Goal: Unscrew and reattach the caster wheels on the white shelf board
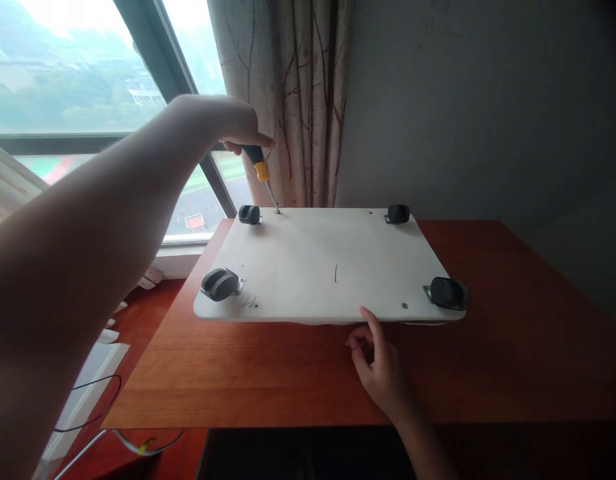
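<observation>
1. Our left arm (93, 193) is bare along its visible length, broad toward the elbow and narrower at the wrist.
2. Our left hand (235, 123) is ungloved, with a smooth, rounded back.
3. Our right hand (383, 373) is ungloved too, its fingers slim.
4. Our right forearm (422, 440) is bare and slender.
5. Beyond the near edge of the desk (268, 393), we cannot tell clothing from shadow.
</observation>
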The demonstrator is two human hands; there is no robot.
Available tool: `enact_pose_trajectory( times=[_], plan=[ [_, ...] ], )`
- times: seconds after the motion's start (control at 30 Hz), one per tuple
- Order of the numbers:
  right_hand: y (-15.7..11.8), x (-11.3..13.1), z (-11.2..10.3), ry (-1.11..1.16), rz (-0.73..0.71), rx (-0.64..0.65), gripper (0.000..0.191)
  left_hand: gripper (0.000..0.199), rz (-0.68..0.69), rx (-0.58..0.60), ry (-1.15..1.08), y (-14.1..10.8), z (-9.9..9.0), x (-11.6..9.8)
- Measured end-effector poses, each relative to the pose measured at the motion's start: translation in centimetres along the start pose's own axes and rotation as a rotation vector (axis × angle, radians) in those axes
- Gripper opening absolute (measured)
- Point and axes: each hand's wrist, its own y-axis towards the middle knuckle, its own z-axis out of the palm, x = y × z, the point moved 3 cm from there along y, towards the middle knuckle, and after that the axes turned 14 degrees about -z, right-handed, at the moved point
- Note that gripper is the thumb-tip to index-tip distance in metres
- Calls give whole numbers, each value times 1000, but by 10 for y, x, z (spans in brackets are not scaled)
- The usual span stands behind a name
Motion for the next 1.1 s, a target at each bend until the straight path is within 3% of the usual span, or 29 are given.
enact_pose_trajectory(
  times=[0.1, 0.2, 0.3, 0.43, 0.53, 0.67, 0.73, 0.87, 0.97, 1.03, 1.1],
  plan=[
    [0, 0, 0, -3, -4, 2, 63, 77, 130, 5, 77, -6, -1, -5],
    [0, 0, 0, -10, -12, -2, 63, 89, 225, 43, -35, -17, -1, -12],
    [1, 1, -1, -12, -10, -10, 63, 72, 107, 86, -59, -25, 0, -17],
    [2, 2, -1, -7, -2, -14, 63, 63, -34, 9, 62, -27, -2, -16],
    [2, 2, -1, -5, 2, -9, 63, 54, 95, 1, 45, -18, 0, -11],
    [2, 2, -2, -2, -4, -4, 63, 70, 276, 99, -105, -11, 4, -7],
    [1, 2, -1, -5, -13, -4, 63, 67, 207, 92, -139, -16, 3, -8],
    [1, 1, -1, -17, -21, -10, 63, 60, -62, 27, -41, -37, 1, -15],
    [1, 1, 0, -12, -13, -8, 63, 59, -118, -8, 75, -42, -1, -16],
    [0, 0, 0, -12, -3, -5, 63, 56, -33, -23, 116, -36, -2, -15],
    [0, 0, -1, -15, 3, -2, 63, 52, 134, 7, 75, -27, 0, -14]
  ],
)
